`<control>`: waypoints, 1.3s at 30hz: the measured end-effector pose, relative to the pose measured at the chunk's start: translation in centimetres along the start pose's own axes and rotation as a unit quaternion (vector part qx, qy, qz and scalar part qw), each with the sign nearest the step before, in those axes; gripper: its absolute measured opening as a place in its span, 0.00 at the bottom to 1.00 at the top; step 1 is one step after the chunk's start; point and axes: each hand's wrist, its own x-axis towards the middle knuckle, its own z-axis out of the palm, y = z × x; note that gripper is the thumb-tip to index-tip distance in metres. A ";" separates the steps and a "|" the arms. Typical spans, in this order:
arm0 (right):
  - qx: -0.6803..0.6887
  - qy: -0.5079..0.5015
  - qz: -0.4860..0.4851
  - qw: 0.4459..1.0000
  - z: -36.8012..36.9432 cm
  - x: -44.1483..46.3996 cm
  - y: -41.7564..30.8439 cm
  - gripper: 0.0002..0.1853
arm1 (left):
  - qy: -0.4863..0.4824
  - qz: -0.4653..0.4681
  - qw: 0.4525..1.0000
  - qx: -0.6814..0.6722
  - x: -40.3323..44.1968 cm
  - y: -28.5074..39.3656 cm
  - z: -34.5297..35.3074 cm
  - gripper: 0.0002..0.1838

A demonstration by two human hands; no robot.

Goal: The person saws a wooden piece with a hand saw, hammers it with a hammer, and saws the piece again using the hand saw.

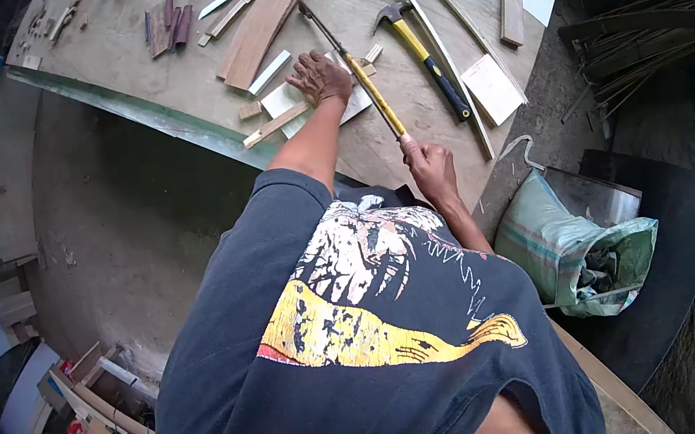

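Observation:
My left hand (319, 77) lies spread on a white piece of board (282, 99) and a thin wooden strip (278, 124), pressing down on them. My right hand (432, 170) is closed around the handle of a hacksaw with a yellow frame (377, 97). The saw points away from me and crosses the strip just right of my left hand. Whether its blade touches the wood, I cannot tell. A short white-faced strip (270, 73) and a small wooden block (250, 110) lie left of my left hand.
A claw hammer (423, 57) rests right of the saw, beside long thin strips (439, 50) and a pale rectangular board (494, 90). Wide brown planks (261, 32) and dark red pieces (179, 22) lie farther back. A woven sack (547, 232) stands at the right below the table (129, 79).

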 end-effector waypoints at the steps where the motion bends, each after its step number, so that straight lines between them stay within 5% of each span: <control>1: 0.000 -0.001 0.002 1.000 0.3 -0.2 0.0 0.27 | -0.002 0.000 1.000 0.001 -0.1 0.0 0.0 0.14; 5: 0.008 0.034 -0.047 0.998 1.5 0.5 1.8 0.26 | -0.032 0.005 0.999 0.008 -0.2 0.2 -0.3 0.14; 7: 0.274 -0.031 0.058 0.960 2.0 1.2 1.5 0.25 | -0.038 0.001 0.999 0.014 0.2 0.0 -0.2 0.14; 9: 0.219 -0.023 0.042 0.975 2.4 1.5 2.5 0.24 | -0.049 0.004 0.999 0.019 0.2 -0.2 0.2 0.14; 11: 0.050 0.044 -0.082 0.994 3.0 1.9 3.6 0.25 | -0.011 0.017 1.000 0.024 0.1 -0.3 0.5 0.15; 19: 0.117 0.004 -0.014 0.993 2.0 0.4 2.5 0.27 | -0.054 -0.021 0.998 0.021 0.6 0.1 -0.5 0.14; 35: -0.026 -0.002 -0.029 0.999 0.3 -1.4 3.5 0.25 | -0.049 -0.022 0.998 0.013 1.1 -0.3 0.3 0.19; 39: 0.104 -0.002 -0.023 0.994 0.2 -2.6 4.8 0.22 | -0.057 -0.036 0.998 0.002 0.9 0.0 0.4 0.17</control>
